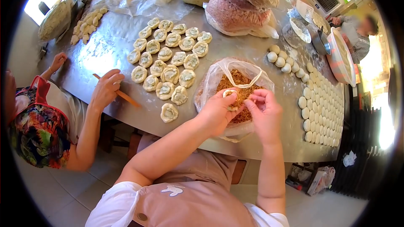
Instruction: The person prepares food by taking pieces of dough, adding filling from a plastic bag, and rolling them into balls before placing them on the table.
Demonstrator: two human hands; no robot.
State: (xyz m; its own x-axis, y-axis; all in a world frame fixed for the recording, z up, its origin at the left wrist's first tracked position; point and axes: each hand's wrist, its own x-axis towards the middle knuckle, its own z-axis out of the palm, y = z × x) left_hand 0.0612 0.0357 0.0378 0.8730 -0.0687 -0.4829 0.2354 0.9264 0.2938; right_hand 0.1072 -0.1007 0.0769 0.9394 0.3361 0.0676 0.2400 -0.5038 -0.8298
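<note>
Over the bag of brown crumbly filling [235, 80], my left hand [215, 112] is closed around a piece of dough [229, 94] with brown filling on it. My right hand [266, 108] is close beside it, thumb and fingertips pinched together at the right edge of the dough. What lies between those fingertips is too small to make out. The clear plastic bag [206, 84] stands open beneath both hands, its handle looped across the filling. To its left, several round filled dough pieces [169, 74] sit in rows on the metal table [105, 46].
Many plain dough balls [322, 111] cover the table's right side. Large bags [240, 12] stand at the back, near metal bowls [296, 33]. At left, another person's hand [107, 88] holds an orange-brown stick [126, 98]. Small dough lumps [88, 25] lie far left. Another person [353, 33] is at the far right.
</note>
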